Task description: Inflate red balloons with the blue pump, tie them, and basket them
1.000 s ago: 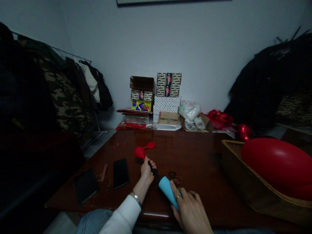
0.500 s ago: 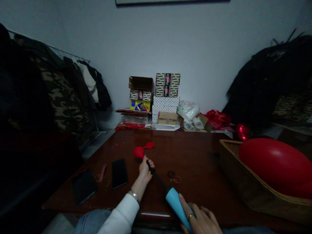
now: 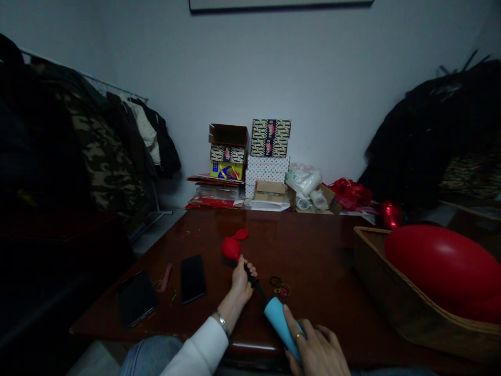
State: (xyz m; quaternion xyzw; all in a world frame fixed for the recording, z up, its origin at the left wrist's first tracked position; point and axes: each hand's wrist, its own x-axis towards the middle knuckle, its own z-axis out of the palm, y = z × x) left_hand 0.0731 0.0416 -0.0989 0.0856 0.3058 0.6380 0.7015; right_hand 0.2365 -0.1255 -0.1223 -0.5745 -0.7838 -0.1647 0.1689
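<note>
From here, the left hand point(image 3: 242, 279) clasps balloon point(image 3: 231, 249) to pump point(image 3: 274, 312) — I'd say for sealing. The right hand point(image 3: 316, 340) grips its blue barrel point(image 3: 282, 326).

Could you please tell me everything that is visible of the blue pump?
The blue pump has a smooth, plastic-looking cylindrical barrel, with a thin black rod showing between it and a black front part. It slants over the dark table, its barrel toward the person. The right hand grips the barrel, hiding its near end; the left hand grips the black part, hiding any join with the red balloon.
</note>
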